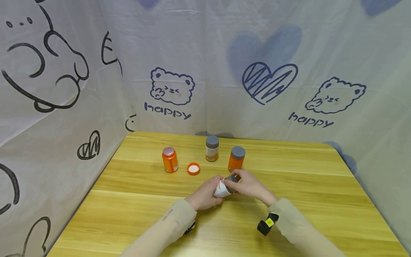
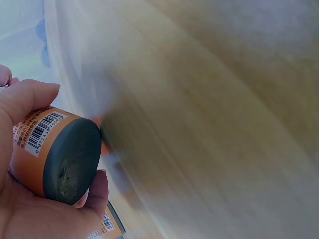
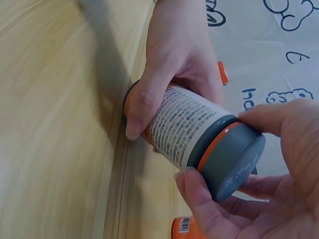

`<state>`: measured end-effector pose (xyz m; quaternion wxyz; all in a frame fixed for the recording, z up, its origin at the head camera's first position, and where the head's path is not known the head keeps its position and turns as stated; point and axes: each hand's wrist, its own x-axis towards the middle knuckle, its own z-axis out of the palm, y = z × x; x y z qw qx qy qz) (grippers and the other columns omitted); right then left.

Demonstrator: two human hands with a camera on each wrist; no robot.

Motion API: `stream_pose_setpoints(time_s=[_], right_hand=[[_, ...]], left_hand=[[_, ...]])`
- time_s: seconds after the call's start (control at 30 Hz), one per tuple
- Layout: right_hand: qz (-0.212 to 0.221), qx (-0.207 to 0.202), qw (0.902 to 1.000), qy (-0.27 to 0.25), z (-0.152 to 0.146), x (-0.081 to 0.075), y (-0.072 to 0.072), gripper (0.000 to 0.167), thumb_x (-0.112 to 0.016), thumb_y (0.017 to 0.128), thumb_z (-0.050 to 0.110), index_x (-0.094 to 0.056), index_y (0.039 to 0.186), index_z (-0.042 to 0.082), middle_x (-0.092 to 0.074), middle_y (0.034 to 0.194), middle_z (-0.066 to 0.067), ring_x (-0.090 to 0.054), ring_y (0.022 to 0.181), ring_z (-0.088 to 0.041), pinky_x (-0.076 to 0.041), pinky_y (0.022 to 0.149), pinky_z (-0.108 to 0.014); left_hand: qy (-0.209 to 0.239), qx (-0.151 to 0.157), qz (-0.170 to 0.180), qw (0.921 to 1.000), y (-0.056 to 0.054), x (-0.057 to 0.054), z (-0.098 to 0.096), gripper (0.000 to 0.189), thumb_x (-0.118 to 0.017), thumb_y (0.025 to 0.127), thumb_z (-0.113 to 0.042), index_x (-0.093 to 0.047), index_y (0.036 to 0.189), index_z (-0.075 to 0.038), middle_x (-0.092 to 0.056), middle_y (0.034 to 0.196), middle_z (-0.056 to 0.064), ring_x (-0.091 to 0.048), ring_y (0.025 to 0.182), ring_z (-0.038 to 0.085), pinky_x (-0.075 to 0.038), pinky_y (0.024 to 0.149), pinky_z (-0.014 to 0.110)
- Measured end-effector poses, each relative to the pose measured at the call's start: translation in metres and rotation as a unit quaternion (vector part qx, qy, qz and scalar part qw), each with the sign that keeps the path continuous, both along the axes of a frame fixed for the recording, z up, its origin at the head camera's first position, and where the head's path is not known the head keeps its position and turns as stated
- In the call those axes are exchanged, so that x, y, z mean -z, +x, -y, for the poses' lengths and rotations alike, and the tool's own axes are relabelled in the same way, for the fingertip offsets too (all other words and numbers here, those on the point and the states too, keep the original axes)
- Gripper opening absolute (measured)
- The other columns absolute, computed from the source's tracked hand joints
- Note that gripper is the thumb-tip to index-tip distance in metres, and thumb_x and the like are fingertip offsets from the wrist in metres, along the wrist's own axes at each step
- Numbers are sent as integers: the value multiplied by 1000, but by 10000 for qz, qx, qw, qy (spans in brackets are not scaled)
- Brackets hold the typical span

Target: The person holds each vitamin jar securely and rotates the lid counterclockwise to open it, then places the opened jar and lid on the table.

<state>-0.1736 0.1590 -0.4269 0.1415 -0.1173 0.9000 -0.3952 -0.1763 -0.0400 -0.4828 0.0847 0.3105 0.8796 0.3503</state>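
Observation:
My left hand [image 1: 206,193] grips the body of a small bottle [image 1: 221,191] with a white and orange label, tilted over the table. Thumb and fingers wrap it near its dark base, where a barcode shows in the left wrist view. With its fingertips around the grey cap [image 3: 233,162], my right hand [image 1: 248,184] holds the bottle's other end. An orange ring shows between cap and body in the right wrist view. Just behind my right hand stands an orange bottle [image 1: 235,164] with a grey lid.
Farther back on the wooden table [image 1: 128,214] stands a grey-lidded bottle [image 1: 212,151] with a pale label. To the left are an orange bottle [image 1: 170,162] with a foil-sealed top and a loose orange cap [image 1: 193,169], white inside up. A printed cloth [image 1: 218,53] hangs behind.

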Motion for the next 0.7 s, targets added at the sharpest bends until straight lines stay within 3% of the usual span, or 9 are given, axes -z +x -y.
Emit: stream_pose_setpoints(time_s=[0.2, 0.47, 0.7], right_hand=[[-455, -503, 9977, -22, -6, 5, -2, 38, -67, 95, 38, -65, 112, 4, -68, 96, -10, -61, 82, -18, -51, 67, -28], [-948, -1253, 9876, -51, -14, 7, -3, 34, -69, 95, 32, -62, 119, 9, -68, 105, -8, -63, 93, -19, -54, 75, -27], [-1202, -1601, 9797, -115, -18, 6, -3, 36, -73, 93, 23, -60, 124, 9, -67, 113, -10, -64, 103, -25, -57, 84, -38]], left_hand=[[26, 14, 23, 10000, 1, -2, 1, 52, -76, 84, -5, -50, 129, -5, -62, 115, 9, -58, 96, 18, -48, 85, 29], [90, 21, 25, 10000, 1, -3, 1, 53, -76, 83, -5, -50, 130, -4, -62, 114, 9, -58, 95, 17, -48, 84, 28], [115, 28, 53, 9999, 1, -3, 2, 53, -76, 84, -5, -50, 130, -4, -62, 114, 9, -58, 95, 17, -48, 84, 28]])
